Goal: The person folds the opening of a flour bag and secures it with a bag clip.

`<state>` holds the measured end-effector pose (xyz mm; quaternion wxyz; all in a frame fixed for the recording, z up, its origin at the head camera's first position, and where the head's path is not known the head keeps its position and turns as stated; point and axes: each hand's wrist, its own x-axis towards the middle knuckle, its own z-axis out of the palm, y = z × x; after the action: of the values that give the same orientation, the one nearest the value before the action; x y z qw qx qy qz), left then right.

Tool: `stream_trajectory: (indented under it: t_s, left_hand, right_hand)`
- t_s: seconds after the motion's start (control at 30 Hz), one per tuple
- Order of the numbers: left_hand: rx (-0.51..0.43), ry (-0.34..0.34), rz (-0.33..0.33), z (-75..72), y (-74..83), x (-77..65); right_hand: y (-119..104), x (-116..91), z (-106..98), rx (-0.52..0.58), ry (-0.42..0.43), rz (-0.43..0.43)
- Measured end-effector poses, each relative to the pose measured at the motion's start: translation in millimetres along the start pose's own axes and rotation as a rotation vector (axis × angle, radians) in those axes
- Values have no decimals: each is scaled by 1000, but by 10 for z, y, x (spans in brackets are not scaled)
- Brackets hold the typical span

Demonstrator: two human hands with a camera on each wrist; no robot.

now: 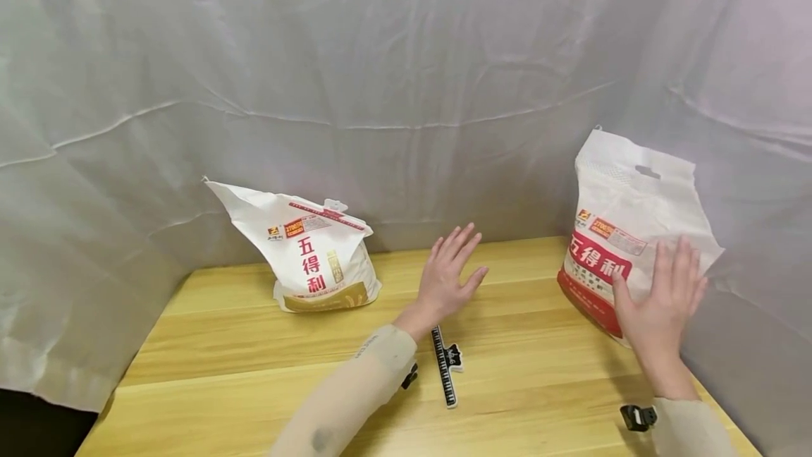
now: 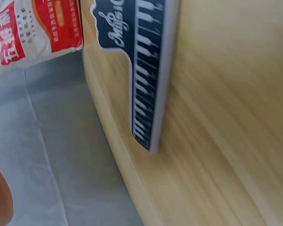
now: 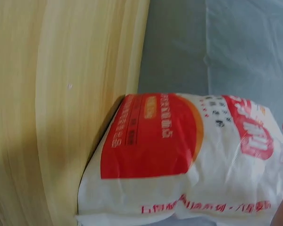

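At the right of the table, a white and red flour bag (image 1: 605, 259) stands upright, with a handle slot in its flat top. My right hand (image 1: 660, 302) overlaps the bag's right side in the head view, its fingers straight and spread. In the right wrist view the lower part of that flour bag (image 3: 179, 160) fills much of the picture. My left hand (image 1: 446, 277) hovers above the table with fingers extended and holds nothing. Just below it lies a black sealing clip (image 1: 445, 372) with white piano keys, also close up as the clip (image 2: 144, 70) in the left wrist view.
Toward the back left stands another white flour bag (image 1: 317, 259), its top folded over with a red sealing clip (image 1: 326, 214) across it. Grey curtain (image 1: 406, 90) hangs behind and beside the wooden table (image 1: 241, 372).
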<state>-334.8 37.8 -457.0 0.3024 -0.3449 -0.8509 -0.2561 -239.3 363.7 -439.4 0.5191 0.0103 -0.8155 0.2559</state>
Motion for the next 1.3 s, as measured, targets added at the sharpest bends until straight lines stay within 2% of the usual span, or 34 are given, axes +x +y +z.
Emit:
stream_trajectory:
  t_s: [0.3, 0.57, 0.73, 1.0, 1.3]
  left_hand:
    - [-17, -26, 19, 172, 196, 156]
    - [-49, -83, -38, 373, 427, 286]
    - [-80, -149, -95, 505, 575, 358]
    - [-205, -251, -169, 669, 788, 483]
    - [-294, -274, -240, 837, 971, 666]
  right_hand:
    - [210, -6, 15, 36, -81, 56]
    - [247, 26, -38, -72, -236, 143]
    - [257, 5, -41, -79, -251, 138]
    - [305, -21, -54, -105, -300, 155]
    - [319, -32, -34, -90, -255, 105]
